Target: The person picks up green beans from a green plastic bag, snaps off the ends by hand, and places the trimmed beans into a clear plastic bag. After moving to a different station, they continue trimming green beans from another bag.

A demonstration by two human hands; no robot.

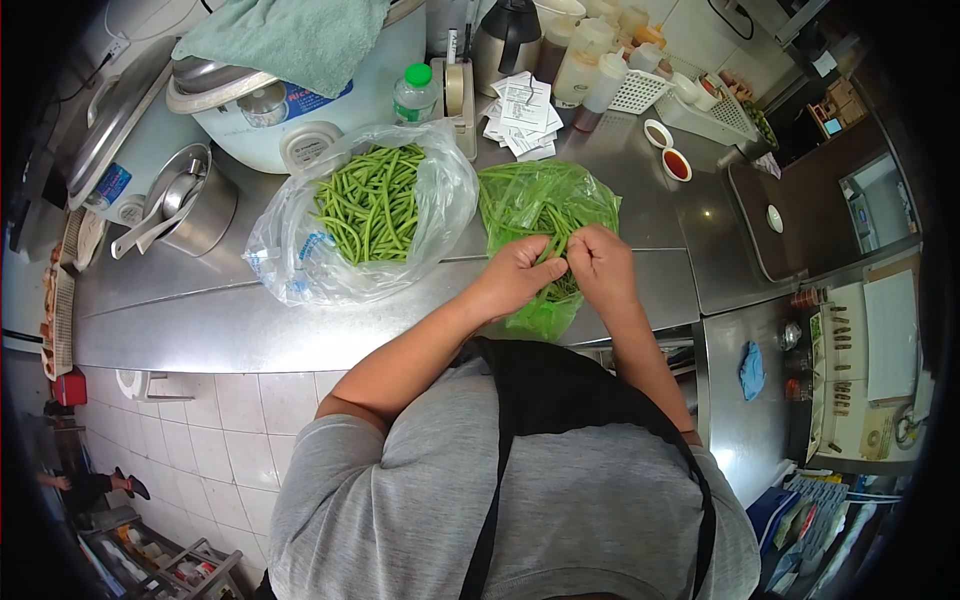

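My left hand (518,277) is closed in a pinch, with green beans showing at its fingertips. Close beside it, my right hand (602,266) is curled shut, its thumb and fingers meeting at the beans between both hands. Which bean each one grips is partly hidden by the fingers. Beneath them lies a thin green plastic bag (590,190), opened out, with beans and small trimmed bits on it. To the left, a clear plastic bag (275,235) stands open around a large heap of whole green beans (370,205).
Rice cookers (245,120) and a metal pot with ladles (215,215) stand at the left. Behind the bags are a green-capped bottle (415,95), paper slips (525,105) and squeeze bottles (600,90). Two small sauce dishes (677,165) and a brown tray (745,235) lie right.
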